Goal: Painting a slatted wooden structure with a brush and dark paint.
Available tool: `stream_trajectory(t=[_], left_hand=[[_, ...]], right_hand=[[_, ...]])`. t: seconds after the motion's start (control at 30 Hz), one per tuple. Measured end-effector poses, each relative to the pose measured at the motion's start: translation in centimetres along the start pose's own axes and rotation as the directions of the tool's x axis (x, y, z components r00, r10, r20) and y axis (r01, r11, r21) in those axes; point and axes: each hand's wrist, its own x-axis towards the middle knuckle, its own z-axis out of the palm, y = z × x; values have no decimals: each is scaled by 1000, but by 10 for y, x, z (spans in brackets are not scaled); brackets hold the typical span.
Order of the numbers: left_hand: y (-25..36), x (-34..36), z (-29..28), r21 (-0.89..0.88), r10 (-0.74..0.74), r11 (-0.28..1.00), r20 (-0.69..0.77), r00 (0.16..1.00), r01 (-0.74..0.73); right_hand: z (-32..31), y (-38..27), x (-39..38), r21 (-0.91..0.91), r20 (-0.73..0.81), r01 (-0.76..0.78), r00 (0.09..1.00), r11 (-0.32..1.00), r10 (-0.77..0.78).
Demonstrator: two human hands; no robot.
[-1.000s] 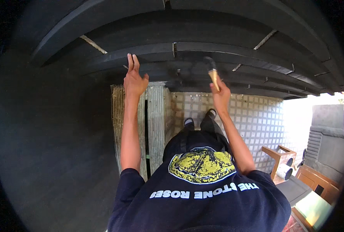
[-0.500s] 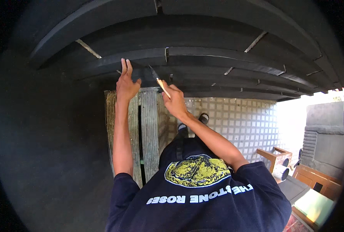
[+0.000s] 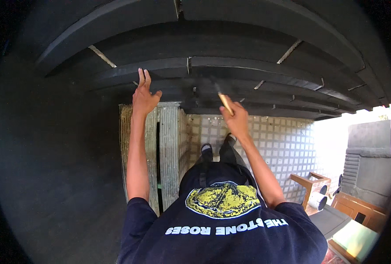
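My right hand [image 3: 237,121] grips a paintbrush [image 3: 225,104] by its pale wooden handle. The dark brush end points up toward the black-coated boards [image 3: 248,39] and is smeared by motion. My left hand [image 3: 146,100] is raised to the left of it, two fingers stretched upward against a black ledge and the thumb held apart; nothing shows in it. Several pale, uncoated joints, such as a light strip [image 3: 102,56], break the black surface beyond my hands.
Grey corrugated panels [image 3: 170,149] stand below my left hand. My feet are on a tiled floor [image 3: 270,141]. To the right are a wooden stool-like frame [image 3: 307,181], a white can [image 3: 317,200] and a wooden panel [image 3: 354,207]. A plain dark surface [image 3: 50,167] fills the left side.
My right hand has moved to the right with the paintbrush, away from my left hand. The left hand has stayed nearly in place.
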Motion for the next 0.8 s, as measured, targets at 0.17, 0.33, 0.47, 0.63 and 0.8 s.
stream_trajectory(t=[0.17,0.33,0.47,0.63,0.8], left_hand=[[7,-3,-3,68,10,998,-6,1000,-9],[2,-8,4,86,43,995,-20,999,-41],[-10,1,8,66,90,994,-56,994,-86],[5,-1,5,71,74,995,-66,995,-69],[-13,2,14,240,184,960,-141,973,-147]], right_hand=[[33,-38,17,148,-21,-32,999,988,36],[66,31,5,36,5,-132,991,991,132],[56,16,-5,29,76,-116,991,993,114],[47,-13,20,47,-78,106,992,993,-102],[43,37,-2,-166,13,-33,999,986,36]])
